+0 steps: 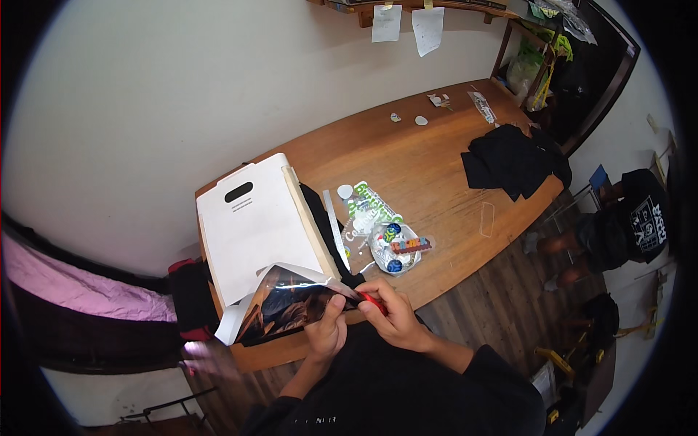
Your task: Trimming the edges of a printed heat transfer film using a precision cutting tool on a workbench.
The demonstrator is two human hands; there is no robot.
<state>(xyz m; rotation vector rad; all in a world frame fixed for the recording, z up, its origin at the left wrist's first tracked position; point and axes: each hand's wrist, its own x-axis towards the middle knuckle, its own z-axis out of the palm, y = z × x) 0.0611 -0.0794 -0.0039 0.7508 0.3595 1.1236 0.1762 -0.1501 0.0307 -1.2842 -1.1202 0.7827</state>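
The left hand [327, 336] is closed on the near right part of a glossy printed sheet [285, 301], thumb on the upper face, fingers curled under. The right hand [400, 321] is closed around a red-handled tool [374, 302], positioned at the sheet's right edge; the fingers hide the tool's type. The two hands are close together. The sheet is located at the near left of the wooden table [436, 163], overlapping the near end of a white panel [258, 218]. The panel carries a dark slot and, beneath it, small dark print, too small to read. Right of the panel, cut stickers [372, 206] bear green and white lettering. Nearer, a round container [380, 254] holds blue discs and a label [411, 245] with coloured block letters. At the far right lie a lettered strip [483, 107] and a black cloth [509, 161]. At right, a person's black shirt [646, 211] shows a white printed graphic.
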